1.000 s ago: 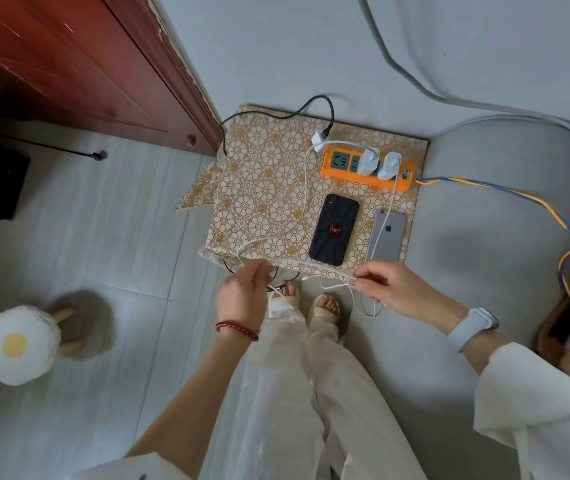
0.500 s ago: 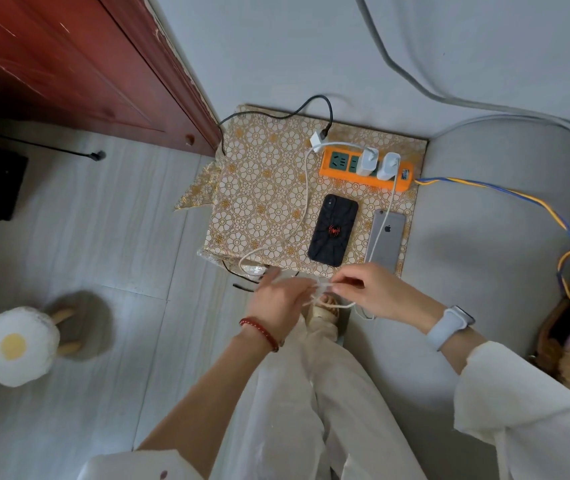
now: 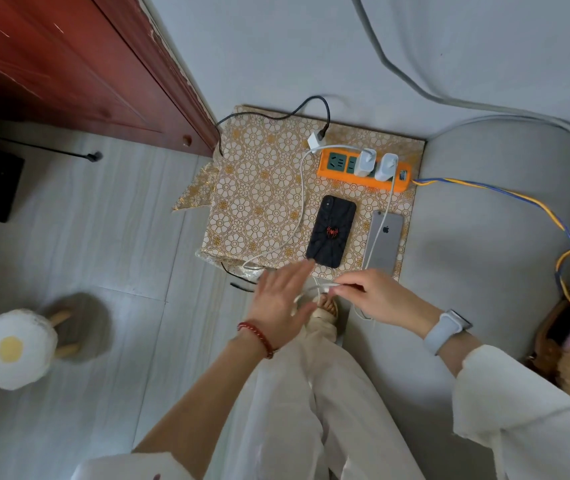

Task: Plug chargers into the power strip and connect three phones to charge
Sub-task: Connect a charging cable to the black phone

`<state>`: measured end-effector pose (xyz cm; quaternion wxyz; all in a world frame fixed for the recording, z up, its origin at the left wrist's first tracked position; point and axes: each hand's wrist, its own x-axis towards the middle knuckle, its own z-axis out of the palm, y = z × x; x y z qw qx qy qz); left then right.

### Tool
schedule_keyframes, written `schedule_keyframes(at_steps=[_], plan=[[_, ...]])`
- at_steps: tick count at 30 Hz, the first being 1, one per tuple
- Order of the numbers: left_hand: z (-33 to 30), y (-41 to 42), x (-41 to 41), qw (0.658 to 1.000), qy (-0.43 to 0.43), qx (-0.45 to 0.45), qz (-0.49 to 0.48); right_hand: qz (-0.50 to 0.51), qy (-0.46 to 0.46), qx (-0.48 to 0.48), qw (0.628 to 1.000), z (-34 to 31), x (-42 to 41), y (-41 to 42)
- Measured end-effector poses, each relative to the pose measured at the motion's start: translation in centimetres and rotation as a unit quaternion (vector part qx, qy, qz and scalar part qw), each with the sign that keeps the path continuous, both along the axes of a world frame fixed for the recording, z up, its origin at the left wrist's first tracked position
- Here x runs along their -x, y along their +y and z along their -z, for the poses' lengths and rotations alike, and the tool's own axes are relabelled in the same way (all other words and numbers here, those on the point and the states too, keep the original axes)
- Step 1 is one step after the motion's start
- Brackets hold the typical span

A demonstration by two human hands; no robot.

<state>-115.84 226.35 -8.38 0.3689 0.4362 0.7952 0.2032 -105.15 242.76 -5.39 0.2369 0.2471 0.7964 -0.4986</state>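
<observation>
right hand (image 3: 377,299) pinching the white cable (image 3: 302,202) end just off the table (image 3: 259,188) edge, left hand (image 3: 276,299) open and flat nearby, black phone (image 3: 331,231) just beyond; risk: slack loops snag my fingers and tug a charger (image 3: 365,162) out of the strip (image 3: 363,169).

- A low worktop (image 3: 259,188) covered with a gold floral cloth stands just beyond both hands.
- An orange power strip (image 3: 363,168) lies at its far edge, beyond the right hand (image 3: 380,299), with two white chargers (image 3: 375,162) plugged in.
- A black phone (image 3: 331,231) lies face down just beyond the left hand (image 3: 276,303).
- A grey phone (image 3: 382,242) lies face down beyond the right hand, beside the black one.
- White cables (image 3: 302,202) trail across the cloth towards the hands.
</observation>
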Motion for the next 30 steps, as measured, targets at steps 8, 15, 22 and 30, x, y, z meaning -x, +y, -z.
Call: schedule_keyframes(at_steps=[8,15,22,30], plan=[[0.2,-0.9,2.2,0.971,-0.035,0.009,-0.237,0.068,-0.029,-0.194,0.978,0.9,-2.3,2.5],[0.9,-4.5,2.9,0.98,0.069,0.016,-0.183,0.231,-0.13,-0.291,0.919,1.1,-3.3,3.6],[3.0,-4.8,2.4,0.985,0.123,0.104,-0.053,0.744,0.068,0.221,0.627,0.1,-0.5,5.5],[4.7,-4.7,2.8,0.965,0.109,0.238,-0.004,0.659,0.14,0.105,0.732,0.5,0.0,6.6]])
